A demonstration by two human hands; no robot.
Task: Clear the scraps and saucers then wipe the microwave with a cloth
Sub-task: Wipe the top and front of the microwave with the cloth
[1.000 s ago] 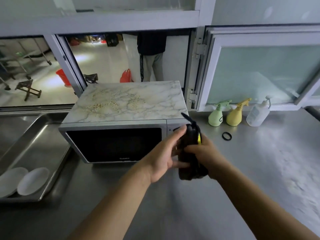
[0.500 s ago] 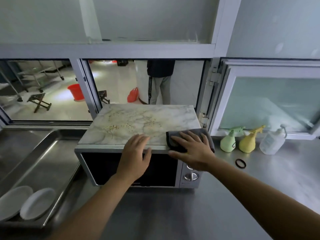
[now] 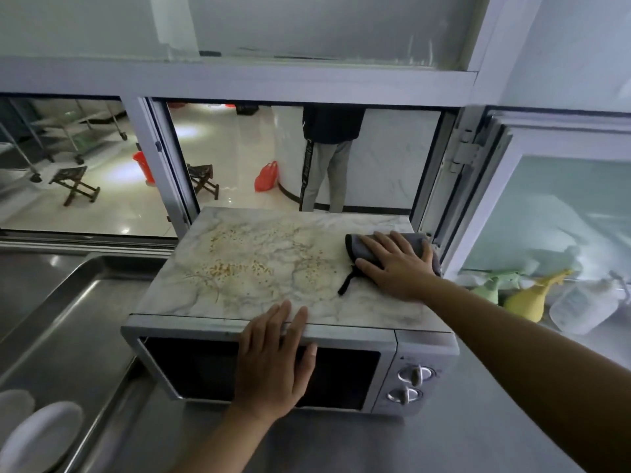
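Note:
A silver microwave (image 3: 420,343) with a marble-patterned top stands on the steel counter in the middle of the view. Yellowish crumbs (image 3: 239,268) speckle the left and centre of its top. A folded grey cloth (image 3: 355,247) with a black loop lies on the top's far right part. My right hand (image 3: 396,264) presses flat on the cloth with straight fingers. My left hand (image 3: 273,363) rests flat against the microwave's front top edge and door. Two white saucers (image 3: 37,435) lie in the steel tray at the lower left.
A steel tray (image 3: 78,302) sits left of the microwave. A green spray bottle (image 3: 491,285), a yellow one (image 3: 532,298) and a clear pump bottle (image 3: 580,308) stand right of it under a hinged window. A person stands beyond the serving hatch.
My right hand has slid the cloth from the front right corner of the microwave top toward the back right. My left hand stays on the front edge. The camera has moved closer.

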